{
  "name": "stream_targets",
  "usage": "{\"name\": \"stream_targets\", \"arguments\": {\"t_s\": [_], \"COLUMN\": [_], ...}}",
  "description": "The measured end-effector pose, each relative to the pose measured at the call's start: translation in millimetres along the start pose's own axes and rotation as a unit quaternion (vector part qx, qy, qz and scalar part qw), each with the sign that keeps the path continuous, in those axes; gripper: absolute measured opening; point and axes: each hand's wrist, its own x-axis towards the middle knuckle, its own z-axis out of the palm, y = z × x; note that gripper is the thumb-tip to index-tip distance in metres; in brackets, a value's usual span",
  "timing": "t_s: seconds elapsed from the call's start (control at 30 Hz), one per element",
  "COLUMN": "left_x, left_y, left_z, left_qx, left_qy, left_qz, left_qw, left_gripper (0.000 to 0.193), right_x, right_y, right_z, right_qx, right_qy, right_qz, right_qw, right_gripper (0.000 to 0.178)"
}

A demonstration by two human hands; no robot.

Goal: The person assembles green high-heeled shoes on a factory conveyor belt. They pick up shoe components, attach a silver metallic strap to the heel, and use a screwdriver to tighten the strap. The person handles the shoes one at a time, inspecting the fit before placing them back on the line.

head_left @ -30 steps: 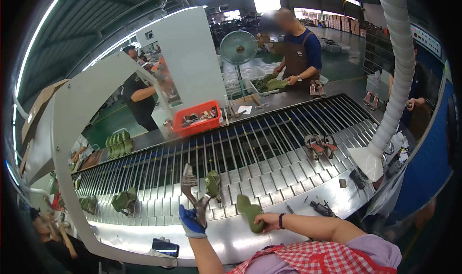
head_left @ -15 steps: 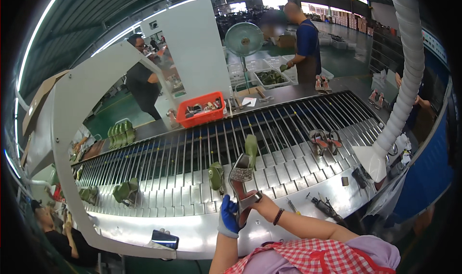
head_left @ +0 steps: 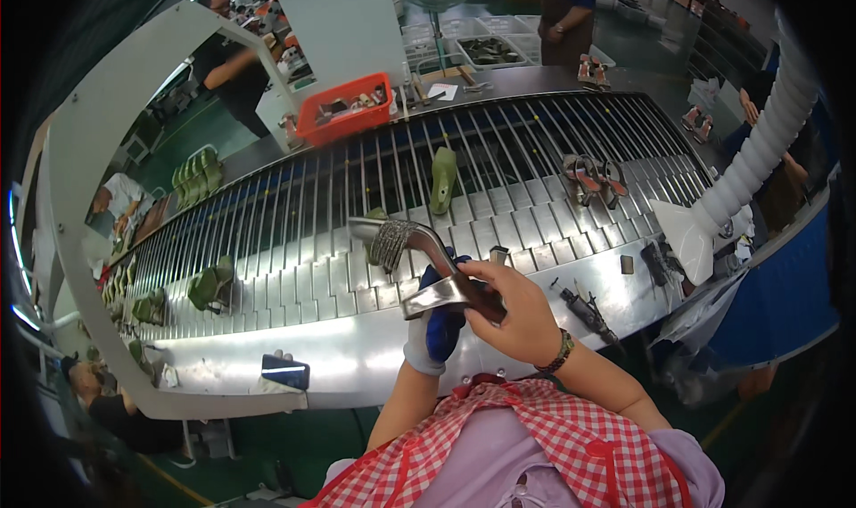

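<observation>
Close in front of me, both hands hold a high-heeled sandal (head_left: 437, 243), tilted on its side, with a glittery front strap and a silver back part. My left hand (head_left: 434, 334), in a blue and grey glove, is closed around it from below, its fingers partly hidden. My bare right hand (head_left: 519, 319) grips the heel end, thumb and fingers on either side. Beyond the sandal, a green shoe last (head_left: 443, 180) lies on the conveyor rods (head_left: 492, 142). Another green last (head_left: 375, 247) is mostly hidden behind the strap.
Green lasts (head_left: 210, 283) stand on the conveyor at left, a pair of sandals (head_left: 595, 178) at right. A red basket (head_left: 346, 108) sits at the far edge. A phone (head_left: 285, 372) and a black hand tool (head_left: 586, 313) lie on the near metal ledge; a white hose (head_left: 758, 160) hangs right.
The sandal has turned from upright to tilted sideways and come nearer to me. My right hand has shifted its hold at the heel end. The view has tipped downward.
</observation>
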Motion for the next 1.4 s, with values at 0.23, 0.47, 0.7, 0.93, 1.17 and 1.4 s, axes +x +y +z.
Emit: {"name": "stream_targets", "arguments": {"t_s": [0.23, 0.47, 0.7, 0.93, 1.17, 1.4], "left_x": [-4, 1, -3, -8, -14, -12], "left_y": [-4, -20, -14, -7, 1, -5], "left_z": [-8, -32, -14, -12, -20, -29], "left_qx": [-0.177, -0.222, -0.237, -0.310, -0.333, -0.365], "left_qy": [-0.106, -0.178, -0.210, -0.171, -0.117, -0.084], "left_qz": [0.060, 0.042, 0.074, -0.002, -0.018, -0.024], "left_qw": [0.977, 0.958, 0.946, 0.935, 0.936, 0.927], "left_gripper": [0.047, 0.051, 0.050, 0.048, 0.051, 0.056], "right_x": [-12, -20, -29, -31, -86, -162], "right_y": [-16, -23, -19, -16, 124, 238], "right_z": [5, 3, -1, -4, -21, -2], "right_qx": [0.008, 0.050, 0.114, 0.076, -0.120, -0.423], "right_qy": [-0.046, -0.029, 0.004, 0.107, 0.089, -0.333], "right_qz": [-0.141, -0.150, -0.112, -0.176, 0.013, 0.081], "right_qw": [0.989, 0.987, 0.987, 0.976, 0.989, 0.839], "right_gripper": [0.049, 0.041, 0.036, 0.026, 0.021, 0.042]}}
